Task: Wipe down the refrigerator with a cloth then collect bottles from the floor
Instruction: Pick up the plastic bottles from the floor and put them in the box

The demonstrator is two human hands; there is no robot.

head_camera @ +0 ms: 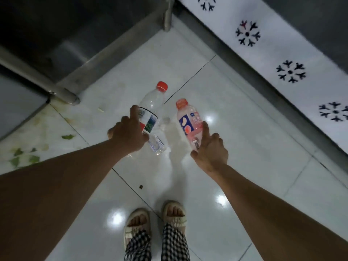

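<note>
White glossy floor (235, 147) tiles carry both bottles. Left hand (130, 132) curls round the clear bottle (152, 110), red-capped, beside its white, green and red label with a barcode; the writing is too blurred to read. Just right of that bottle, the pink bottle (188, 123) shows a dark blue panel, peach shapes and a barcode, its lettering also unreadable; the right hand (209, 149) grips its lower end, forefinger stretched along it. Green leaf scraps (24, 157) lie well left of the clear bottle, and sandalled feet (156, 223) stand below it.
</note>
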